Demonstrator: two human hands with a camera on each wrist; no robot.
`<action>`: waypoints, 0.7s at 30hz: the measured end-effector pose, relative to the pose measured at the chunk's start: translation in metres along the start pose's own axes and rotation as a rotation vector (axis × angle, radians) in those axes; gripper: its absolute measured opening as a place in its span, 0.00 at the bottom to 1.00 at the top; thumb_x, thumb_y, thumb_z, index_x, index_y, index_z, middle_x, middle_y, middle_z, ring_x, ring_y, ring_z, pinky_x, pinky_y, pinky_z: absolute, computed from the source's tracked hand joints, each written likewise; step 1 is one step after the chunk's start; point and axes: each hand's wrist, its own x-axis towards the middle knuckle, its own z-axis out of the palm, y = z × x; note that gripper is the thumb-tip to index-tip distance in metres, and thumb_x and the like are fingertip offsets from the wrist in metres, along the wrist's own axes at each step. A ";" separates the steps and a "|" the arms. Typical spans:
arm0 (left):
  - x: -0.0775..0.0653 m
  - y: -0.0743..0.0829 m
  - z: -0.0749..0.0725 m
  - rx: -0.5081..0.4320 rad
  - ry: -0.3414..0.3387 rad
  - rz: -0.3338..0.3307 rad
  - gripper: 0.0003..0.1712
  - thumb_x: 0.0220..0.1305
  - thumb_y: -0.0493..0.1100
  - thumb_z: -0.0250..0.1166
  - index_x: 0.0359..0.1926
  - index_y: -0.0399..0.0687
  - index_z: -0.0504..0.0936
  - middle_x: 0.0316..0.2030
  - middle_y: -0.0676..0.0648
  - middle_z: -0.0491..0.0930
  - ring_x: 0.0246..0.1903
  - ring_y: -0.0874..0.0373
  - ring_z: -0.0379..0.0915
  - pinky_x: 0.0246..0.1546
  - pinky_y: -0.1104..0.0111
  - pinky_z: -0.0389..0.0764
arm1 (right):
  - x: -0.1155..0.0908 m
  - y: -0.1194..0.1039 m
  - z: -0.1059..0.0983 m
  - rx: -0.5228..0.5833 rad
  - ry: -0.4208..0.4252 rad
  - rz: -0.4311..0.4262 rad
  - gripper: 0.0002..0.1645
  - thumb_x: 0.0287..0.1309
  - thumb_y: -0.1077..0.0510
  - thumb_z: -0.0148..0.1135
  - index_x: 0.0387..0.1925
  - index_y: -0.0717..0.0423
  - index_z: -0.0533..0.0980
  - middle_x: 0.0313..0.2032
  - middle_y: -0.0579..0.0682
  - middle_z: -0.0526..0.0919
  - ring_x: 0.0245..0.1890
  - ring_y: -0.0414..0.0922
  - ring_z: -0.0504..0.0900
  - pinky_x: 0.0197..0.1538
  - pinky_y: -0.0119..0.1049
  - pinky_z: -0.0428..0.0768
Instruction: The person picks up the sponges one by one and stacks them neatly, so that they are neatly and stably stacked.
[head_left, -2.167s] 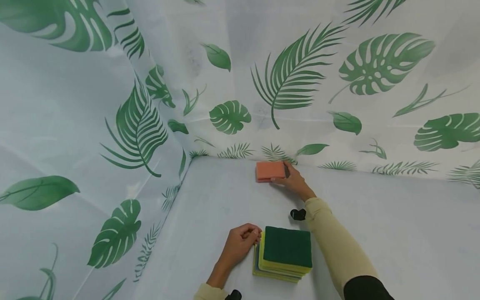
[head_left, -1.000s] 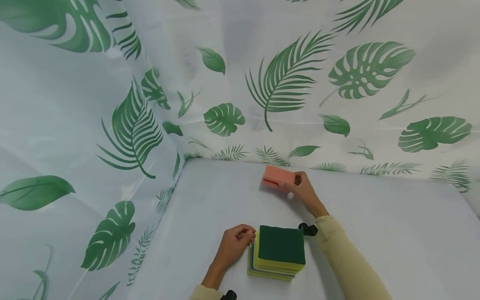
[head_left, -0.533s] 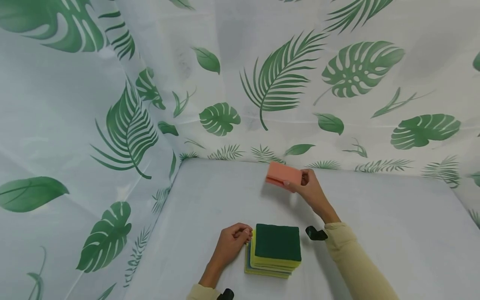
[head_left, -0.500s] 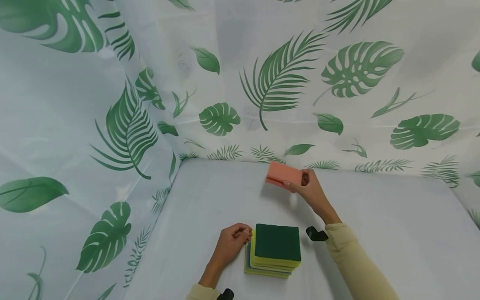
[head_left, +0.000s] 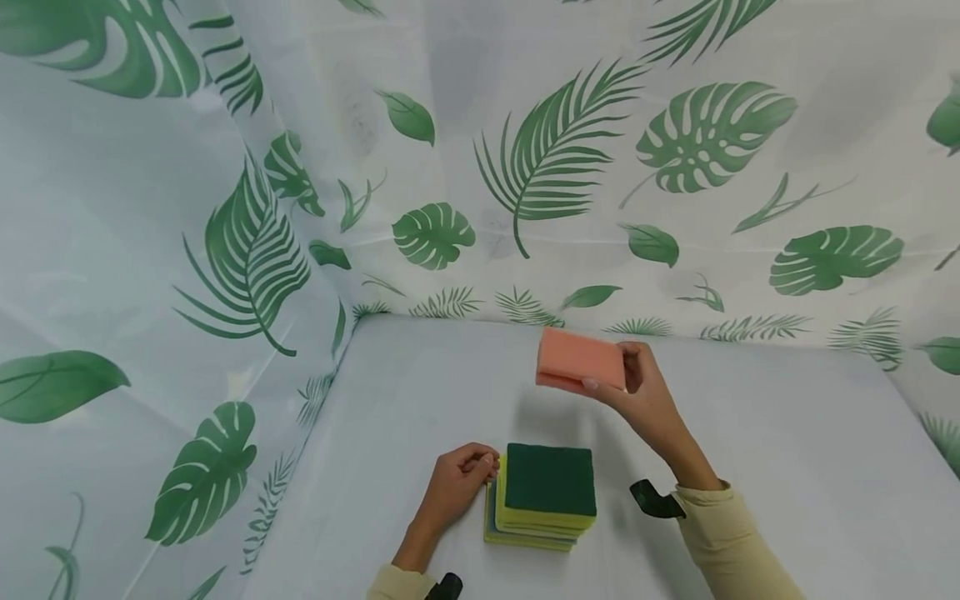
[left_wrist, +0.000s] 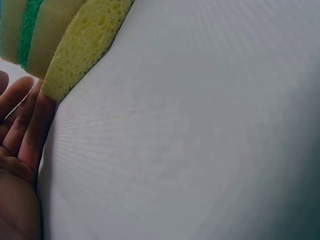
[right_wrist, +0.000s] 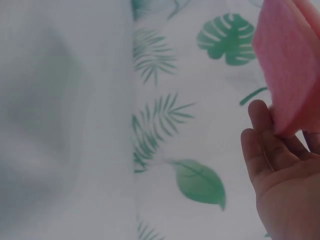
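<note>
In the head view my right hand [head_left: 651, 400] holds two orange-pink sponges [head_left: 581, 358], one over the other, above the table. Its thumb lies along their near edge, with fingers on the far right side. The right wrist view shows the same sponges [right_wrist: 287, 70] pinkish, near the fingertips. A stack of sponges [head_left: 551, 479] stands on the table, dark green on top with yellow and bluish layers beneath. Beside its left edge my left hand [head_left: 453, 483] rests on the table. In the left wrist view, its fingers touch a yellow porous sponge [left_wrist: 85, 50] low in the stack.
The table [head_left: 420, 375] has a plain white cover. Behind it hangs a white curtain [head_left: 600, 183] printed with green leaves, and another leafy sheet [head_left: 150, 250] closes the left side. A black wrist camera [head_left: 656, 500] sits on the right sleeve.
My right hand has lifted the orange-pink sponges from the table's back edge and brought them nearer and rightward, tilting them. The left hand has stayed beside the stack. The head view has shifted slightly.
</note>
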 end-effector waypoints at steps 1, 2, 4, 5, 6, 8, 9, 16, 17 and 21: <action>0.000 -0.001 0.000 0.002 0.002 0.000 0.08 0.80 0.39 0.64 0.48 0.39 0.88 0.41 0.48 0.89 0.39 0.61 0.86 0.42 0.71 0.89 | -0.004 -0.004 0.000 0.005 0.001 -0.012 0.35 0.71 0.63 0.68 0.67 0.65 0.57 0.62 0.60 0.69 0.59 0.48 0.73 0.54 0.24 0.81; 0.000 -0.002 0.000 0.006 0.002 -0.002 0.08 0.80 0.39 0.64 0.48 0.39 0.88 0.41 0.48 0.89 0.39 0.61 0.86 0.43 0.71 0.89 | -0.009 -0.007 0.000 0.004 0.003 -0.023 0.35 0.71 0.63 0.68 0.67 0.65 0.57 0.61 0.59 0.69 0.59 0.48 0.73 0.54 0.24 0.81; 0.000 -0.002 0.000 0.006 0.002 -0.006 0.08 0.80 0.39 0.64 0.48 0.39 0.88 0.41 0.48 0.89 0.39 0.61 0.86 0.43 0.71 0.89 | -0.018 -0.015 0.001 0.002 0.004 -0.045 0.34 0.71 0.65 0.67 0.67 0.64 0.58 0.61 0.58 0.70 0.59 0.48 0.74 0.54 0.25 0.82; 0.000 -0.002 0.001 0.003 0.001 -0.007 0.09 0.80 0.39 0.64 0.48 0.39 0.88 0.41 0.48 0.89 0.39 0.61 0.86 0.43 0.71 0.89 | -0.023 -0.018 0.001 -0.001 0.005 -0.055 0.33 0.71 0.66 0.67 0.67 0.64 0.58 0.61 0.58 0.70 0.59 0.47 0.74 0.54 0.25 0.82; 0.000 -0.002 0.001 0.005 0.001 -0.010 0.09 0.80 0.39 0.64 0.48 0.39 0.88 0.41 0.48 0.89 0.39 0.61 0.86 0.43 0.71 0.88 | -0.028 -0.022 0.002 -0.005 0.006 -0.065 0.33 0.70 0.67 0.67 0.67 0.64 0.58 0.60 0.57 0.71 0.58 0.47 0.74 0.54 0.25 0.82; 0.000 -0.001 0.001 0.010 0.000 -0.010 0.09 0.81 0.40 0.64 0.48 0.39 0.88 0.41 0.48 0.89 0.39 0.61 0.86 0.43 0.71 0.88 | -0.039 -0.029 0.004 -0.019 0.007 -0.086 0.34 0.69 0.69 0.67 0.67 0.64 0.59 0.60 0.57 0.72 0.58 0.45 0.75 0.54 0.25 0.82; 0.000 -0.001 0.001 0.015 0.000 -0.009 0.09 0.81 0.40 0.64 0.48 0.39 0.88 0.41 0.48 0.89 0.39 0.62 0.86 0.43 0.71 0.88 | -0.044 -0.032 0.005 -0.023 0.006 -0.096 0.34 0.68 0.70 0.68 0.66 0.65 0.59 0.60 0.57 0.72 0.58 0.45 0.75 0.54 0.25 0.81; 0.000 -0.001 0.000 0.030 -0.001 0.002 0.09 0.81 0.40 0.64 0.48 0.40 0.88 0.41 0.48 0.89 0.39 0.62 0.86 0.42 0.71 0.88 | -0.075 -0.045 0.017 -0.046 -0.004 -0.148 0.38 0.61 0.74 0.71 0.66 0.67 0.62 0.60 0.56 0.74 0.57 0.42 0.77 0.59 0.23 0.76; 0.000 0.000 0.000 0.029 -0.001 0.005 0.09 0.81 0.40 0.64 0.48 0.41 0.88 0.41 0.49 0.89 0.39 0.62 0.86 0.42 0.71 0.88 | -0.078 -0.046 0.019 -0.047 -0.005 -0.154 0.38 0.60 0.75 0.72 0.66 0.67 0.62 0.60 0.56 0.74 0.58 0.42 0.77 0.60 0.22 0.75; 0.000 0.001 -0.001 0.042 0.006 0.015 0.09 0.80 0.40 0.64 0.47 0.41 0.88 0.41 0.49 0.89 0.39 0.62 0.86 0.43 0.70 0.88 | -0.090 -0.045 0.025 -0.038 -0.010 -0.170 0.40 0.57 0.76 0.73 0.67 0.66 0.64 0.61 0.53 0.75 0.59 0.42 0.77 0.63 0.22 0.73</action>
